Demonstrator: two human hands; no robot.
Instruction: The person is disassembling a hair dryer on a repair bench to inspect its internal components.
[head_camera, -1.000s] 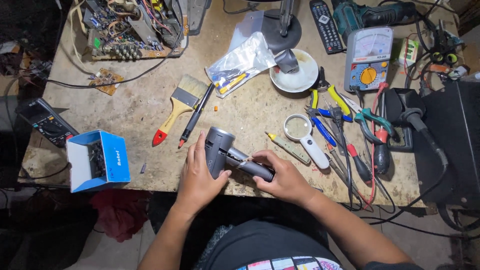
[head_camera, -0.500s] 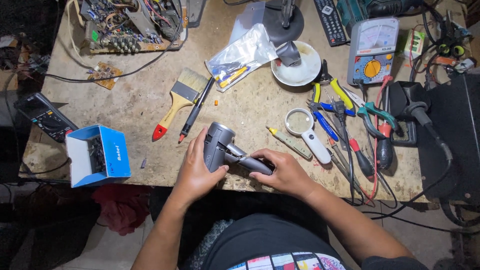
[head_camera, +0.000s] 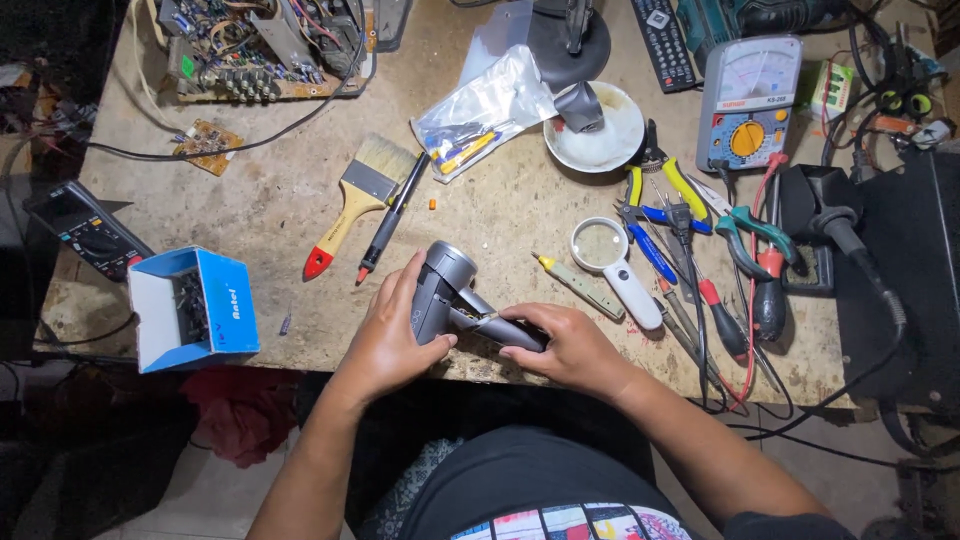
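Bench: worn bare wooden worktop (head_camera: 500, 215)
Left: open blue cardboard box (head_camera: 195, 308)
Centre: yellow-handled flat paintbrush (head_camera: 357, 200)
Right: white round magnifier (head_camera: 613, 264)

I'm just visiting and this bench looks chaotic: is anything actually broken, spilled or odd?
Nothing looks spilled. The oddest thing is the bare circuit board at the far left corner, out of any case with loose wires trailing. Both hands, left and right, hold a grey hair dryer at the near edge.

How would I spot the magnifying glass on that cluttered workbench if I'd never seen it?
Start at the white bowl near the top middle of the wooden workbench and look straight below it. The magnifying glass lies flat there, left of the row of pliers and screwdrivers. It alone has a round clear lens and a white handle.
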